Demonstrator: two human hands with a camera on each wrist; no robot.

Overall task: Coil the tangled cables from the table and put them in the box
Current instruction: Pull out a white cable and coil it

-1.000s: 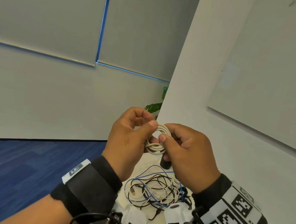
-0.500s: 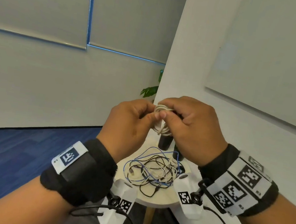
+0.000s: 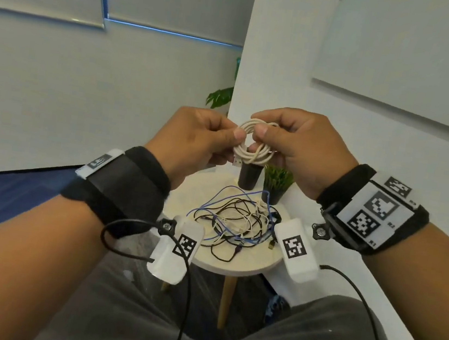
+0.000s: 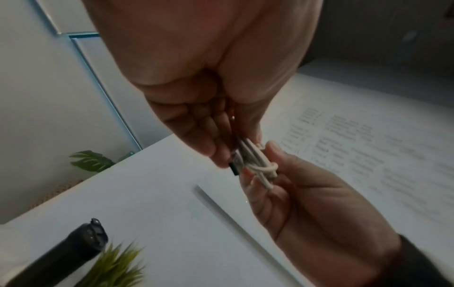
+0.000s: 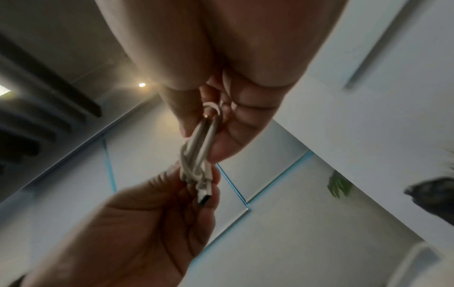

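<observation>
Head view, frame centre: the left hand [image 3: 193, 140] and right hand [image 3: 303, 148] each pinch one side of a smooth round-wound white USB cable coil [image 3: 252, 145], its metal plug [image 3: 237, 162] hanging lower left, nearer the left hand. Below it, thin tangled black, white and blue cables [image 3: 236, 220] lie on the round pale table [image 3: 233, 265]. No box shows.

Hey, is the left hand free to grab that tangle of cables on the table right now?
Probably not yet. The left hand and right hand both pinch the white coiled cable, held above the round table. Nothing blocks the tangle of cables below; the grip is just occupied.
</observation>
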